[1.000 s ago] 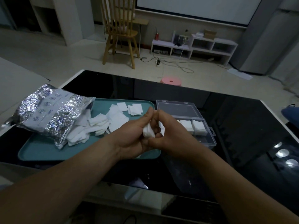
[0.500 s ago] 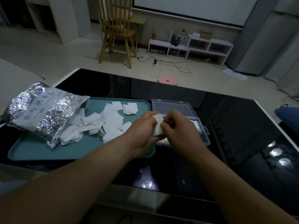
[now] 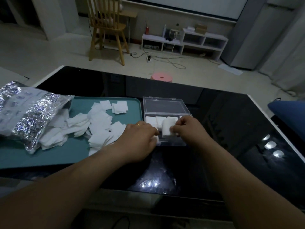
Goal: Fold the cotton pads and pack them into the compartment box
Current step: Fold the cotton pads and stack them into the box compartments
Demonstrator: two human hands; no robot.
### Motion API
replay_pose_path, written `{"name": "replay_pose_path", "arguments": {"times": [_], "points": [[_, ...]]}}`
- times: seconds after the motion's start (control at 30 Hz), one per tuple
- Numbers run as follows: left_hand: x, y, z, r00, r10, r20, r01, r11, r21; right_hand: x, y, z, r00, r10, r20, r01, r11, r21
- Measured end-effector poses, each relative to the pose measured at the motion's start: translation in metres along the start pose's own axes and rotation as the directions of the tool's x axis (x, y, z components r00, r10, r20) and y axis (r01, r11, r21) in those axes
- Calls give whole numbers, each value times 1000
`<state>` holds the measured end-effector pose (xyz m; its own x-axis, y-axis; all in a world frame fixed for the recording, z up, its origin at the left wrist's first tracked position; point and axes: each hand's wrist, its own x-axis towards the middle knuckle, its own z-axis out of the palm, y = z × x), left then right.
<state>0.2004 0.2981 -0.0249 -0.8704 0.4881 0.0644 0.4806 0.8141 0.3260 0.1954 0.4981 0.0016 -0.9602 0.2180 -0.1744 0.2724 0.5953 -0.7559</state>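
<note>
The packing step is judged to be in hand. A folded cotton pad (image 3: pixel 166 129) is pinched upright in the grip of the right hand (image 3: pixel 189 131), near the middle of the frame. It is held over the front row of the clear compartment box (image 3: pixel 170 143), whose lid (image 3: pixel 165 107) is laid open toward the top of the picture. The pad sticks out to the left of the right fingertips, between the two hands.

The left hand (image 3: pixel 138 139) is set at the box's lower left corner. Its fingers are curled there, but whether anything is held in that grip cannot be told. Packed pads (image 3: pixel 151 120) are seen in the rear compartments.

Next, the pad would probably have to be lowered into a free compartment with its fold kept closed, then pressed down beside its neighbours. Loose pads (image 3: pixel 99 124) are left heaped on the teal tray (image 3: pixel 66 154) at the left, spilled from the foil bag (image 3: pixel 29 113). Everything is carried on the glossy black surface (image 3: pixel 222 129).
</note>
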Motion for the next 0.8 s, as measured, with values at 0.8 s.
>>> {"name": "replay_pose_path", "arguments": {"times": [0.8], "points": [[0,-1,20,992,116,-38,-106,971,215,8,5,28,993,-115,-8,97,877,-471]]}}
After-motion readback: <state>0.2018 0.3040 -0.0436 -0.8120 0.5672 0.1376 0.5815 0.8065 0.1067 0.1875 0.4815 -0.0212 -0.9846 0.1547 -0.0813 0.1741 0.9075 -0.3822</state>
